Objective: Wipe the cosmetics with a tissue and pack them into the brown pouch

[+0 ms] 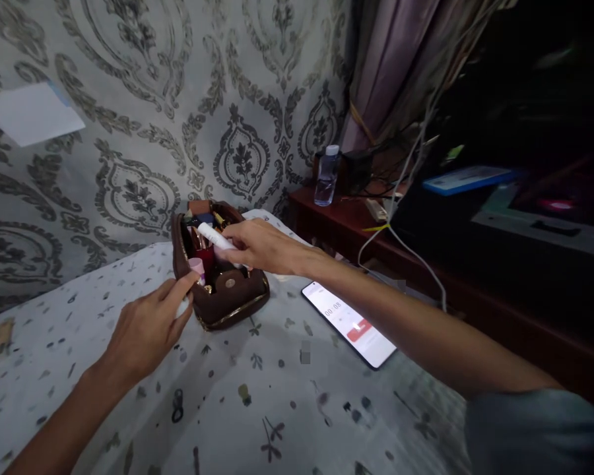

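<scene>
Holding hand: the right hand has its fingers closed around a white tube, which is tilted above the open bag.
Brown leather look: this bag lies under the right fingers and beside the left fingertips.
Left hand: its fingers are narrow; something white shows between them, but I cannot tell if it is gripped.
Pink cap: just at the left index fingertip.
Phone: lying lit on the patterned sheet, rightward of the right fingers.
Bottle: standing on the reddish bench, beyond the right fingers.
</scene>
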Demonstrator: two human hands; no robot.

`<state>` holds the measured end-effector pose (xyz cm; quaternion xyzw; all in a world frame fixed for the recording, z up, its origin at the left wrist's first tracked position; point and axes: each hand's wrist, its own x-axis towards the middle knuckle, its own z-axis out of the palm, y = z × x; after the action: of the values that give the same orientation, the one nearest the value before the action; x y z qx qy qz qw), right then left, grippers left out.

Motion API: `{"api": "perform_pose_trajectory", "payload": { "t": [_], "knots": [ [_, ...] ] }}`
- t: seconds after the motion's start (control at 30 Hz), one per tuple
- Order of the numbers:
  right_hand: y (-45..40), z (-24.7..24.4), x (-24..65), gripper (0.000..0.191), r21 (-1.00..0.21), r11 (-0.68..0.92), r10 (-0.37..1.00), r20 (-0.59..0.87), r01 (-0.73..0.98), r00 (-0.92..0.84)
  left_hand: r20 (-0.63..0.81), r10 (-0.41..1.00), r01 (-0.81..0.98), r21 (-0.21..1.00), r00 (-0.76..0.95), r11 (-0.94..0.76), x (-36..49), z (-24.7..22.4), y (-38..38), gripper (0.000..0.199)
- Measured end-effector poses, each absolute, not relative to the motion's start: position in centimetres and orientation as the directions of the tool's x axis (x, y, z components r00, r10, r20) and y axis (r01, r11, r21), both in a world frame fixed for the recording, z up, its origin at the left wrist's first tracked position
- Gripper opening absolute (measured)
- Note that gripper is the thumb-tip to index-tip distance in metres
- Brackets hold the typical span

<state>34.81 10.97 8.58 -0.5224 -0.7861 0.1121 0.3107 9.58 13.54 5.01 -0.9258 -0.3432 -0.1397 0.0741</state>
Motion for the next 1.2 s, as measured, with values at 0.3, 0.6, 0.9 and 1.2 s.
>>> {"api": "perform_pose_trajectory", "payload": {
  "t": [0.3,0.6,0.9,1.2],
  "knots": [
    [11.6,9.1,36.1,0.022,-0.408,0.517,0.844,0.391,0.753,-0.367,0.374,0.574,0.619,-0.001,0.729,-0.785,9.6,4.5,13.4,0.042],
    [11.9,10.0,35.6,0.007,-0.346,0.518,0.846,0.342,0.782,-0.409,0.321,0.608,0.649,-0.028,0.727,-0.761,9.5,4.6,13.3,0.045],
    [12.8,10.6,35.8,0.003,-0.454,0.541,0.825,0.449,0.708,-0.342,0.327,0.593,0.641,-0.055,0.736,-0.766,9.3,4.3,13.5,0.043],
    [15.3,9.1,33.1,0.014,-0.459,0.517,0.856,0.296,0.722,-0.425,0.309,0.597,0.641,-0.057,0.741,-0.766,9.4,4.4,13.4,0.041]
  ]
}}
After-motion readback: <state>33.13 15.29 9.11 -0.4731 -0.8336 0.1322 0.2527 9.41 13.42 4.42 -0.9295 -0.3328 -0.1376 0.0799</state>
